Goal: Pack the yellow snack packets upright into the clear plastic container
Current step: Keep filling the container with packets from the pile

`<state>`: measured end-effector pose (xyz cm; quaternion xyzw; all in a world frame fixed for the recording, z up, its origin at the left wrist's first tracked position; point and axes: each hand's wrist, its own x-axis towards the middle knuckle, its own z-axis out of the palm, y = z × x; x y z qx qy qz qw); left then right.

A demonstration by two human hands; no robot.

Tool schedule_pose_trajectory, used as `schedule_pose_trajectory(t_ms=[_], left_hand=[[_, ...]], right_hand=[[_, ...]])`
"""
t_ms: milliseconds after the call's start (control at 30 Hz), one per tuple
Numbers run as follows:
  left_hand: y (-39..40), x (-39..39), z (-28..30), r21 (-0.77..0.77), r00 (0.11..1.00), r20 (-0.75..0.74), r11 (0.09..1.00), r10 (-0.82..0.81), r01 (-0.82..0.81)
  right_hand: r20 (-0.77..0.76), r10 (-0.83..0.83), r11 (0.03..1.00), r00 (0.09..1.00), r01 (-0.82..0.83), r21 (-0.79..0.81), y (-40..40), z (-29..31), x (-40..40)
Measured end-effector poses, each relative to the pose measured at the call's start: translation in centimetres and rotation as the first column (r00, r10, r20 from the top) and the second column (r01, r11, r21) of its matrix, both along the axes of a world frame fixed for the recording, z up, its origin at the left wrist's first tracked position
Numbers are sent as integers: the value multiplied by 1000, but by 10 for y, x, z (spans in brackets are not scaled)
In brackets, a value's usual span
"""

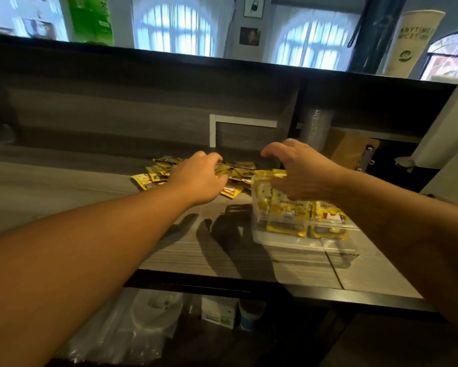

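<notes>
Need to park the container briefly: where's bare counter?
Bare counter left of the loose packets, and the front strip before the container. Crowded at the back, where the left hand is in the packets.

Your left hand (pixel 196 178) reaches over the loose pile of yellow snack packets (pixel 159 173) lying flat on the grey wood-grain counter (pixel 201 255); its fingers curl down onto the pile, but blur hides whether they grip a packet. Your right hand (pixel 299 170) hovers with spread, curled fingers above the clear plastic container (pixel 302 241), which stands just right of the pile. Packets already stand upright in rows inside it. Both forearms cast shadows on the counter.
</notes>
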<state>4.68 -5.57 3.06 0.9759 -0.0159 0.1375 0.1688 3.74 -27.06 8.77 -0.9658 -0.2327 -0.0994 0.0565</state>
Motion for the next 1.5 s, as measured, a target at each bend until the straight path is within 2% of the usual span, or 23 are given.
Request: schedule_pose_trajectory(t_ms=[133,300,433,500,600,667,733,800,833,867,933,1000,1033,1100,1167,1300,1367,1500], left_hand=[[64,-3,-26,131,985,-104,984,135,-121],[115,-6,-52,180,954,-237,973,184,-143],[122,-11,-56,111,986,-54,982,157,-151],[124,-15,-53,78,991,-28,988,133,-131],[131,-26,-47,236,999,-5,970,53,-50],[140,-36,-50,266,999,21,963,38,-43],[149,-44,-58,111,990,137,993,31,-47],[154,-49,-59,-209,940,315,976,130,-65],[157,-49,-57,-369,905,361,926,224,-83],[160,-47,-56,-509,878,357,855,320,-104],[165,-43,-56,-760,854,271,643,445,-94],[169,-42,-61,-892,841,183,445,509,-75],[171,-43,-63,-915,840,141,392,525,-91],[173,-43,-66,-924,835,98,361,542,-126],[174,-42,-66,-922,835,107,369,540,-121],[172,-41,-68,-908,851,122,404,510,-112],[171,-42,-68,-905,860,126,411,495,-105],[172,-42,-67,-919,881,122,387,457,-74]], right_hand=[[20,119,993,993,-119,13,54,-6,-7],[-72,159,987,985,-159,10,111,-21,-2],[-126,138,988,982,-145,-48,143,-37,6],[-147,127,988,981,-138,-66,153,-44,10],[-175,114,989,978,-128,-71,166,-55,17],[-179,93,991,980,-108,-82,175,-61,21],[-179,78,992,981,-93,-81,185,-67,25],[-178,71,994,981,-85,-73,194,-73,28],[-177,73,994,982,-86,-67,199,-76,29],[-178,78,994,981,-90,-60,204,-79,31],[-182,97,993,979,-108,-53,213,-82,33],[-186,114,990,976,-128,-64,220,-83,35],[-200,113,990,973,-127,-62,223,-84,35],[-231,99,993,968,-112,-42,226,-86,35],[-227,82,994,970,-95,-45,228,-91,36],[-74,73,992,995,-80,-99,231,-101,38],[-56,56,993,997,-62,-104,227,-103,37],[-138,69,996,988,-61,60,210,-105,33]])
